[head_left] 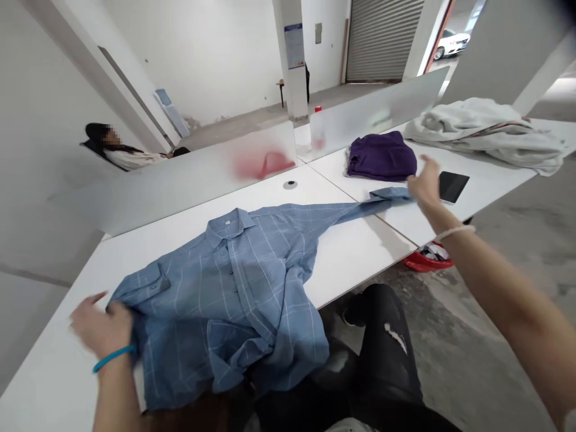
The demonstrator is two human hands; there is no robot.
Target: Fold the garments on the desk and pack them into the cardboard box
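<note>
A blue checked button-up shirt (pixel 202 282) lies front up on the white table, its collar away from me and its lower hem hanging over the near edge. One sleeve stretches out to the right; the other is folded back onto the shirt's left side. My left hand (pixel 102 327), with a blue band at the wrist, is beside that folded sleeve, fingers apart and slightly blurred. At the far end of the stretched sleeve is my right hand (pixel 425 185), close to the cuff (pixel 390 194). Its fingers look spread, though blur hides whether they touch the fabric.
A folded purple garment (pixel 382 156) and a pile of whitish clothes (pixel 490 132) lie on the table (pixel 346 252) to the right. A dark tablet-like object (pixel 452 186) is near my right hand. Frosted dividers (pixel 193 174) line the far edge; a person (pixel 130 157) sits beyond. A red bag (pixel 427 259) is below.
</note>
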